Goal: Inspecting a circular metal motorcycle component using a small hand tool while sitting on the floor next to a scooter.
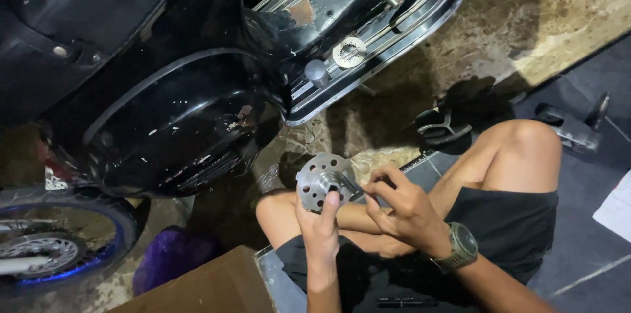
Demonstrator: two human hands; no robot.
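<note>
Our left hand point(320, 229) has a closed grip on the round metal disc point(321, 181), held upright. Our right hand point(402, 206) (just beside it, to the right) pinches a thin tool point(350, 185) poking sideways into the disc's middle.

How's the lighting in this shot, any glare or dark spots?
Head view: harsh light from above, bright on the concrete floor; specks of glare on the black scooter panel; deep shadow lower left around the wheel; the metal disc is sharp.

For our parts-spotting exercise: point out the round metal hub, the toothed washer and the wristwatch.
round metal hub point(314, 185): head view, on its drilled flange.
toothed washer point(349, 51): head view, on its ring face.
wristwatch point(463, 244): head view, on its case.
</note>
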